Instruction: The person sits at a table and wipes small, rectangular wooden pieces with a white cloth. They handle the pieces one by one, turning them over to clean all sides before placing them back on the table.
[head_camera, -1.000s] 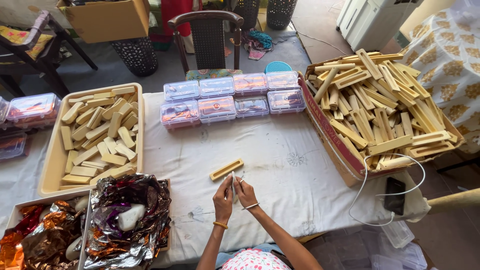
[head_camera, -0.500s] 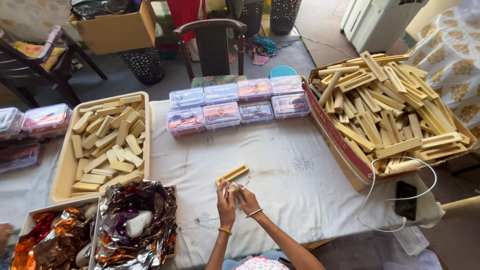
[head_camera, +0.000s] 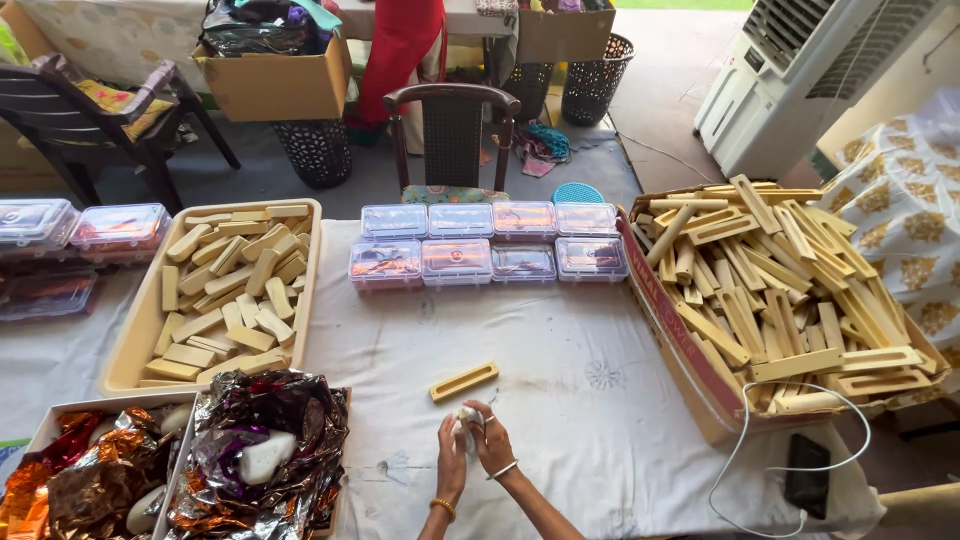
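Observation:
My left hand (head_camera: 451, 462) and my right hand (head_camera: 491, 441) are pressed together near the front edge of the table, both closed around a small white object (head_camera: 467, 420) that is mostly hidden by the fingers. Just beyond them a slotted wooden bar (head_camera: 464, 382) lies alone on the white tablecloth (head_camera: 560, 400). A bangle is on each wrist.
A cardboard box of slotted wooden bars (head_camera: 780, 290) stands at the right, a tray of pale wooden blocks (head_camera: 225, 290) at the left. Several clear plastic boxes (head_camera: 488, 242) lie at the back. Foil-lined boxes (head_camera: 250, 455) stand front left. A phone with a cable (head_camera: 806, 478) lies front right. A chair (head_camera: 452, 135) stands behind.
My hands stay together near the table's front edge, working the small object. The camera has tilted, so the scene sits lower in view.

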